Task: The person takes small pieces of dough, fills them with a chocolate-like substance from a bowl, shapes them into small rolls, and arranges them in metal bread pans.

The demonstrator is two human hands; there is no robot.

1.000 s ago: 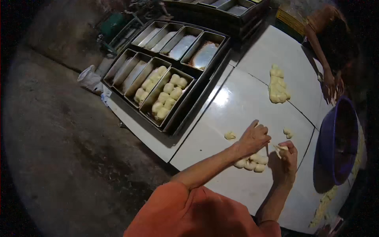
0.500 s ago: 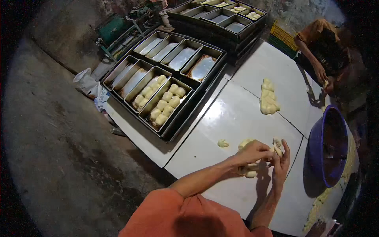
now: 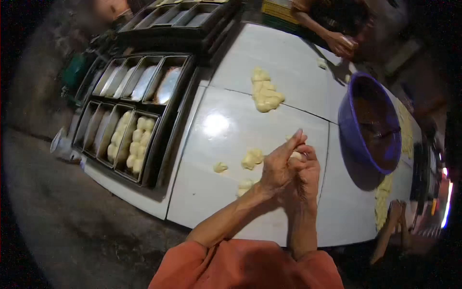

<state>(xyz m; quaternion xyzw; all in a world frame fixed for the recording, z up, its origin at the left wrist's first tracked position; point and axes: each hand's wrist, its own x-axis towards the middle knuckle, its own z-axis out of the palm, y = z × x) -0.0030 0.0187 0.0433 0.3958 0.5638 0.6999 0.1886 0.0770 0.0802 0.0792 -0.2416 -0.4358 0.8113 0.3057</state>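
Observation:
Both my hands are pressed together above the white tiled table (image 3: 250,207). Between my left hand (image 3: 277,167) and my right hand (image 3: 309,172), a small pale piece of dough (image 3: 297,156) shows, mostly covered by the fingers. Left of my wrists lie a dough lump (image 3: 252,158), a smaller dough scrap (image 3: 220,167) and another dough lump (image 3: 244,187) partly behind my left forearm. A larger cluster of dough pieces (image 3: 265,91) rests farther back.
Rectangular loaf tins (image 3: 147,79) stand at the left; two hold dough balls (image 3: 136,144). More tins (image 3: 197,19) are stacked behind. A purple basin (image 3: 347,115) stands at the right, beside a strip of dough (image 3: 383,202). A co-worker's hands (image 3: 340,44) work at the far side; another person's arms (image 3: 392,224) show lower right.
My view has swung right, so the tins sit farther left. My hands have come together around the dough, which earlier showed between my raised fingers.

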